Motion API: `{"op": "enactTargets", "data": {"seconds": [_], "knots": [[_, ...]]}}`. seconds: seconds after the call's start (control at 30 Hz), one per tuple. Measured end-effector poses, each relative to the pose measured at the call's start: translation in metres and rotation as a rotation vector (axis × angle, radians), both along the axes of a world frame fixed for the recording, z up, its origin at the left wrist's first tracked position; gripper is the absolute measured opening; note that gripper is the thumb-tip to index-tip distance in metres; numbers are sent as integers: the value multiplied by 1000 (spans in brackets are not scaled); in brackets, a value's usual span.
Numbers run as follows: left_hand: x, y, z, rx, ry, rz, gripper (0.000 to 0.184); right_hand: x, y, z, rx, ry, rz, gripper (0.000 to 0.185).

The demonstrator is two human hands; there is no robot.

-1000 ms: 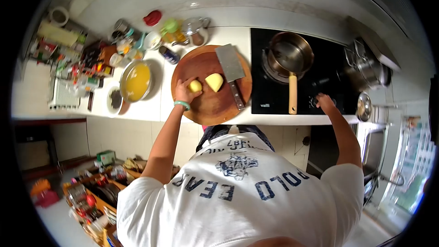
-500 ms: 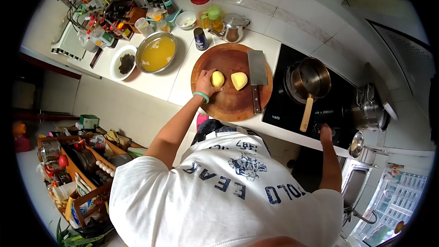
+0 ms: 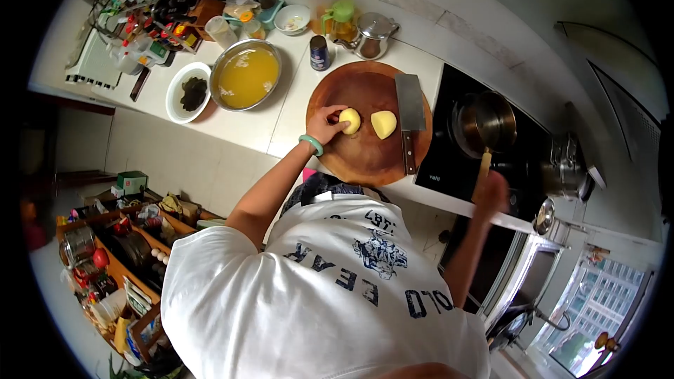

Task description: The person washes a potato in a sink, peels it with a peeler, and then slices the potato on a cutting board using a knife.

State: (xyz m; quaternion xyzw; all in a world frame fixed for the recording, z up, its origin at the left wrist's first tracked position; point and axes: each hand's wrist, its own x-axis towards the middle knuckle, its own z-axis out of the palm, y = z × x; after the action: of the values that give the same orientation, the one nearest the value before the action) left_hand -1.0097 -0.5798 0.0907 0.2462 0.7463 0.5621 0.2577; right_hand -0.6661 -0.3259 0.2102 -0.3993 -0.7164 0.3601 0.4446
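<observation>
My left hand (image 3: 327,124), with a green bangle at the wrist, grips a yellow potato piece (image 3: 350,121) on the round wooden board (image 3: 351,158). A second potato piece (image 3: 383,124) lies just right of it. At the board's right side rests a cleaver (image 3: 410,103), its handle toward me. My right hand (image 3: 494,193) is smeared by motion near the wooden handle of the saucepan (image 3: 489,119), so its fingers cannot be made out. The saucepan sits on the black hob (image 3: 434,158).
Left of the board stand a metal bowl of yellow liquid (image 3: 246,76), a white bowl with dark food (image 3: 172,98) and a dark can (image 3: 319,53). A metal kettle (image 3: 373,35) is behind the board. Stacked pots (image 3: 564,165) stand right of the hob.
My right hand has left the knobs at the hob's front edge and moved left, toward the saucepan handle. My left hand stays on the potato piece. The camera view has turned.
</observation>
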Motion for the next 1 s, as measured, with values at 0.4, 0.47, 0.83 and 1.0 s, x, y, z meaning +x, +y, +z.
{"op": "enactTargets", "data": {"seconds": [0.4,0.47,0.83,1.0], "knots": [[4,-1,3,93,24,52,44,-154,-78,-81,131,-1009,269,52],[6,-3,5,98,-19,47,46,-153,-68,-98,77,-986,252,47],[2,-5,32,44,124,-52,57,-155,-124,13,-833,-309,319,29],[3,-6,31,38,88,-55,56,-163,-161,10,-761,-474,442,28]]}}
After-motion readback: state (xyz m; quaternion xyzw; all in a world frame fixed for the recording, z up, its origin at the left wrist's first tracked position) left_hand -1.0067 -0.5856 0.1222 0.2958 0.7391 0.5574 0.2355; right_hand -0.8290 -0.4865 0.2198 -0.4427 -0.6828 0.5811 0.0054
